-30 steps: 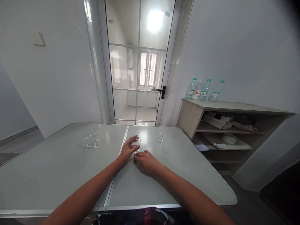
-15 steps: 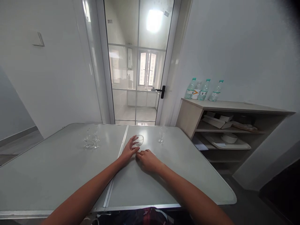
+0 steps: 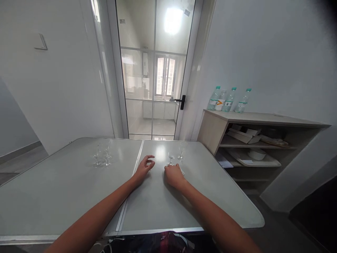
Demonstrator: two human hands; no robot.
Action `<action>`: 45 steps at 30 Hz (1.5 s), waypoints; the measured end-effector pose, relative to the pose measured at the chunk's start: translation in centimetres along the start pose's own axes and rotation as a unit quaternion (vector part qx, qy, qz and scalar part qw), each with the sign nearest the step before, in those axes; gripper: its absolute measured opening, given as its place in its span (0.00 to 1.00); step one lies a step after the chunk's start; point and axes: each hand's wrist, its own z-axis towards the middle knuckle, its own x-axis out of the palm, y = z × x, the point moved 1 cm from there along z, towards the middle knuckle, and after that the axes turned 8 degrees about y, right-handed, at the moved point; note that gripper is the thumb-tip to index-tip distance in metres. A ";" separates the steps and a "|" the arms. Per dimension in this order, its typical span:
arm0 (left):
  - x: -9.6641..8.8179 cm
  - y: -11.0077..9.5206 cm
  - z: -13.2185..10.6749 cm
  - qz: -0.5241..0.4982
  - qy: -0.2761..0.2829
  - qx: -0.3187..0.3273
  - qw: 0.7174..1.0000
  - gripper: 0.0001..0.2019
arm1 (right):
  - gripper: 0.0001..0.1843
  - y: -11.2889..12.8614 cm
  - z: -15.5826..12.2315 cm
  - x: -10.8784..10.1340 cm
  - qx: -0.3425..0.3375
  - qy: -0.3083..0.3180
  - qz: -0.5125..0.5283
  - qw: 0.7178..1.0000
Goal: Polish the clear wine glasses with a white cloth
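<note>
My right hand [image 3: 173,175] lies on the grey table [image 3: 65,189] with its fingers closed at the foot of a small clear stemmed glass [image 3: 171,157], which stands upright. A second stemmed glass [image 3: 181,150] stands just to its right, a little farther back. Something small and white [image 3: 182,172] shows at the right edge of that hand. My left hand [image 3: 144,168] rests near the table's centre seam, fingers apart and slightly curled, holding nothing.
A pair of clear glasses [image 3: 102,156] stands on the table's left half. Behind the table is a glass door [image 3: 155,77] with a black handle. A wooden shelf unit [image 3: 252,140] on the right carries water bottles [image 3: 229,100].
The glass went from between both hands at the seam to the right, beside the other glass, with my right hand. My left hand let go and stayed near the seam.
</note>
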 end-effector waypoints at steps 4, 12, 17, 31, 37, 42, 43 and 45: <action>0.2 0.1 0.0 0.012 0.007 0.004 1.000 0.20 | 0.15 -0.7 -0.1 -0.3 0.067 0.015 0.010 0.998; 0.4 0.2 -0.1 0.009 0.023 -0.001 1.000 0.18 | 0.18 -2.3 -0.2 -0.5 0.177 0.039 0.047 0.982; 0.4 0.1 -0.2 0.021 0.027 -0.006 0.999 0.19 | 0.21 -3.0 0.0 -0.5 0.212 0.054 0.072 0.973; 0.4 0.1 -0.1 0.028 0.024 -0.008 0.999 0.20 | 0.19 -3.4 0.2 -0.2 0.231 0.059 0.095 0.966; 0.5 0.2 -0.1 0.026 0.027 -0.005 0.999 0.20 | 0.19 -2.2 -0.6 -0.7 0.212 0.023 0.072 0.974; 0.4 0.2 -0.1 0.037 0.014 0.001 0.999 0.20 | 0.13 0.3 -1.3 -1.8 0.104 -0.008 0.066 0.992; 0.4 0.2 0.0 0.045 0.009 0.003 0.999 0.20 | 0.13 0.8 -1.4 -1.9 0.072 -0.011 0.067 0.995; 0.3 0.2 0.1 0.072 -0.004 0.009 0.997 0.19 | 0.13 1.7 -1.7 -2.0 0.009 -0.012 0.069 0.998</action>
